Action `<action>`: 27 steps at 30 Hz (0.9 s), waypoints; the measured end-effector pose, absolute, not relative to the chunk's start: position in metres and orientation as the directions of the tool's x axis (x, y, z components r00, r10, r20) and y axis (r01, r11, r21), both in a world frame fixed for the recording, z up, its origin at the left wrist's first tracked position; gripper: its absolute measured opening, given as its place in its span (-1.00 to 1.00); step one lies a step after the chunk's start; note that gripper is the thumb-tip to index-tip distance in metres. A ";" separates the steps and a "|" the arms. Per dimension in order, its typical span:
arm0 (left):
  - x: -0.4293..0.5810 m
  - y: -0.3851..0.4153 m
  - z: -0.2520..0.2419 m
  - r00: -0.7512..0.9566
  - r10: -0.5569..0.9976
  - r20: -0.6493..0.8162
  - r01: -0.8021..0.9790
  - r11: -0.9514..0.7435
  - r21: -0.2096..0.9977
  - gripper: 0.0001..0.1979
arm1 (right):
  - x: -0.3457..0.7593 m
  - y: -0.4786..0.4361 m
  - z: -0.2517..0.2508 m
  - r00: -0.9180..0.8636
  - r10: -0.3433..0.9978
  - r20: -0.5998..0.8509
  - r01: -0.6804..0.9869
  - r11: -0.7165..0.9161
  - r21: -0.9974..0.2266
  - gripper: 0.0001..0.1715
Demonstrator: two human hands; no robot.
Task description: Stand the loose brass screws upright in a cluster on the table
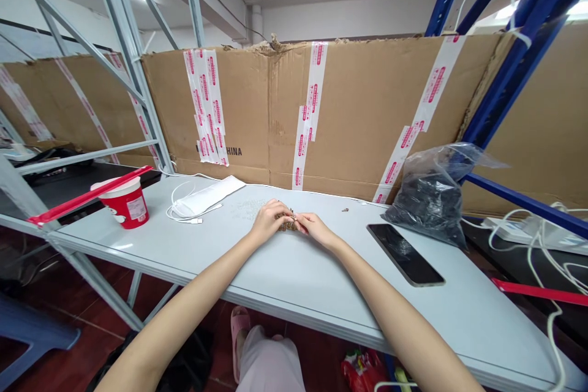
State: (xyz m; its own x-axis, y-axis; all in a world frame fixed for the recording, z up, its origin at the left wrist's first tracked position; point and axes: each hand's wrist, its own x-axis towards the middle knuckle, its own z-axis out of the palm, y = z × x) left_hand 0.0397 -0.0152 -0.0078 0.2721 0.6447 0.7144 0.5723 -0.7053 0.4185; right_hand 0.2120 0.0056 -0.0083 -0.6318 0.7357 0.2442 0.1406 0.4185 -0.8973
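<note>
My left hand [267, 220] and my right hand [316, 228] meet at the middle of the pale table [239, 269], fingertips together. Both pinch at a small heap of dark little parts [288, 226] lying between them; what each pinch holds is too small to make out. A scatter of tiny pale bits [245, 208] lies just left of my left hand. One stray dark part [345, 210] sits on the table behind my right hand.
A black phone [405, 253] lies right of my hands, with a dark plastic bag [432, 195] of parts behind it. A red paper cup [124, 203] stands at the left, under a red strip [87, 197]. A white charger and cable [202, 199] lie near the taped cardboard wall [358, 116].
</note>
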 end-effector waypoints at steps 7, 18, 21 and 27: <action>0.040 -0.017 -0.008 0.257 0.630 0.733 0.586 -0.705 0.400 -0.89 | 0.213 0.005 -0.006 -0.595 0.744 0.305 0.141 0.469 -0.872 -0.59; 0.040 -0.015 -0.013 0.308 0.526 0.792 0.579 -0.765 0.283 -0.84 | 0.208 0.003 -0.008 -0.637 0.734 0.235 0.076 0.363 -0.929 -0.43; 0.039 -0.016 -0.012 0.274 0.520 0.809 0.586 -0.757 0.288 -0.85 | 0.209 0.001 -0.004 -0.634 0.734 0.244 0.106 0.395 -0.913 -0.46; 0.041 -0.019 -0.009 0.256 0.506 0.824 0.589 -0.757 0.282 -0.86 | 0.207 -0.001 -0.005 -0.562 0.748 0.353 0.096 0.484 -0.870 -0.53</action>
State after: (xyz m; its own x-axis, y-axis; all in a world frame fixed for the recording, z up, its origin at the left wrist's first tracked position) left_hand 0.0411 -0.0189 -0.0094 0.2561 0.5056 0.8239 0.5891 -0.7574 0.2817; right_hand 0.2066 -0.0014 -0.0050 -0.5622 0.7477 0.3534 0.0965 0.4837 -0.8699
